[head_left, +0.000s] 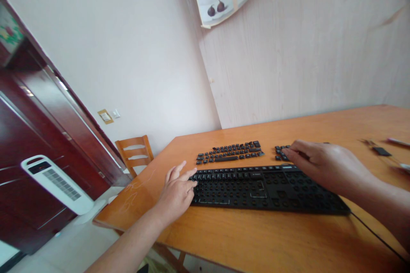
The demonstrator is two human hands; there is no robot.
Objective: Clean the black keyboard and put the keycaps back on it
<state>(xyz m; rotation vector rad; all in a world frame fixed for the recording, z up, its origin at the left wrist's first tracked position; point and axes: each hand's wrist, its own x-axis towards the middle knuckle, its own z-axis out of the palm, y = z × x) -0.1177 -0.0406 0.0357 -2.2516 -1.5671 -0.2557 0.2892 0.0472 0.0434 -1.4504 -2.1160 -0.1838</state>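
A black keyboard (275, 192) lies across the table; its top rows still carry keycaps, while much of the lower left and the right part shows bare key sockets. My left hand (177, 190) rests at the keyboard's left end, fingers stretched and apart, fingertips touching the edge. Behind the keyboard, loose black keycaps (227, 152) lie sorted in rows, a long space bar (226, 159) among them. My right hand (320, 162) reaches over the keyboard's right part to a smaller group of keycaps (278, 152). Its fingers are closed together there; anything between the fingertips is hidden.
A cable (374, 232) runs from the keyboard's right end toward the front right. At the far right lie a small dark tool (381, 151) and a pen-like item (399, 142). A wooden chair (134, 151) stands past the table's left edge (134, 192), near a white upright appliance (57, 185).
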